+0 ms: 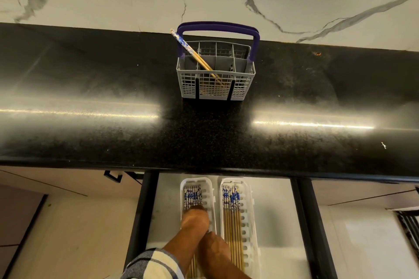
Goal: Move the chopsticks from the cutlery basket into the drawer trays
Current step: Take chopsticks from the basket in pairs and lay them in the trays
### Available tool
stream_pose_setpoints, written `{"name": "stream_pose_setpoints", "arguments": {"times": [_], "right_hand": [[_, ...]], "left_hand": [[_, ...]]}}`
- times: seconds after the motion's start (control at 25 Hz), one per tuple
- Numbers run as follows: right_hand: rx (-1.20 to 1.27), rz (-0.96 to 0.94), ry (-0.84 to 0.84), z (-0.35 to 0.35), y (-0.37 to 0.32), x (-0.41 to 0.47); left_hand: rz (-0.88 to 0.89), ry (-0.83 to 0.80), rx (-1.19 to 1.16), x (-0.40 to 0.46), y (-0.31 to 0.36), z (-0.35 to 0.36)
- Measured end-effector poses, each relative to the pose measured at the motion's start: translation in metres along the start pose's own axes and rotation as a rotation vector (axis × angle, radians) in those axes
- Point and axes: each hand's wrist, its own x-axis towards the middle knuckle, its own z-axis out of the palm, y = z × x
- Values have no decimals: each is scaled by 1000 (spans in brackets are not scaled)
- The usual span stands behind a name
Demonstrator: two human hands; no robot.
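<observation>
Down in the open drawer (pixel 272 222), the left hand (pixel 195 219) rests inside the left tray (pixel 184 184), palm down over the chopsticks lying there. Its fingers seem pressed together on the bundle, though the back of the hand hides the tips, so I cannot tell whether they pinch anything. The right hand (pixel 215 249) sits just beside and below it, over the gap between the trays; its fingers are hidden too, and I cannot tell how they are set. The right tray (pixel 249 199) holds its own row of chopsticks, laid lengthwise with the patterned ends away from the person.

What is left to move stands up on the bench (pixel 90 97): a last pair of chopsticks (pixel 195 53) in the cutlery basket (pixel 216 84), well apart from both hands, straight ahead and above them. The pair leans, patterned tops up and to the left, past the purple handle. The left hand looks slightly nearer to those tops. Likely next step: reach up and lift along that slant.
</observation>
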Motion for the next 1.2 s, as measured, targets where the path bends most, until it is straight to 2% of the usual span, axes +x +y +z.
{"name": "stream_pose_setpoints", "arguments": {"times": [0.16,0.32,0.48,0.6,0.68,0.8,0.88,0.96,1.04,1.2], "right_hand": [[-46,-87,61,-8,2,-1],[72,-131,204,-42,-2,-9],[145,-246,387,-91,-8,-26],[246,-376,550,-128,-12,-43],[344,-497,705,-161,-17,-55],[393,-651,993,-225,-33,-68],[413,-713,1103,-269,-49,-71],[406,-737,1121,-308,-66,-71],[368,-700,1045,-340,-81,-66],[282,-578,925,-382,-101,-41]], "left_hand": [[97,-48,257,-11,9,-18],[103,44,120,-18,21,-56],[264,83,66,-42,31,-101],[380,62,-53,-65,38,-140],[466,110,-187,-81,50,-177],[575,176,-572,-103,80,-239],[659,267,-769,-108,102,-276],[695,325,-906,-107,121,-304],[674,349,-1009,-96,137,-321],[555,362,-1019,-60,161,-326]]}}
